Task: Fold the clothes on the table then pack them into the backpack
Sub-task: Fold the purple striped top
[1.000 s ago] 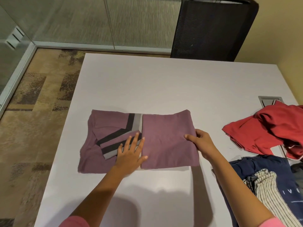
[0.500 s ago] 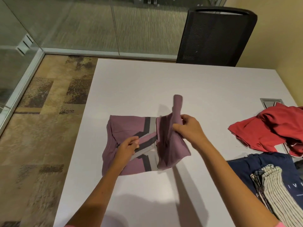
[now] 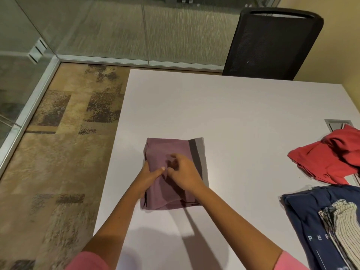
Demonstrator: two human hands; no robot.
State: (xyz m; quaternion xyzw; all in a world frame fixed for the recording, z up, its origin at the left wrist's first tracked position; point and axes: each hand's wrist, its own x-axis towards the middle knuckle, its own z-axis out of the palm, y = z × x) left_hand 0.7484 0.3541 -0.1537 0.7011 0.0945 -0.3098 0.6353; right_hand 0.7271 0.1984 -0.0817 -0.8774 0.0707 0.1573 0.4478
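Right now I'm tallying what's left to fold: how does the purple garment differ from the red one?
The purple garment is folded into a compact rectangle; the red garment lies rumpled and unfolded. Both hands, left hand and right hand, rest on the purple one; nothing touches the red. Purple shows a grey-black stripe; red looks plain. Both lie on the white table.

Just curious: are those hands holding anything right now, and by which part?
Both hands are on the folded purple garment near its middle; whether they pinch or only press it cannot be told.
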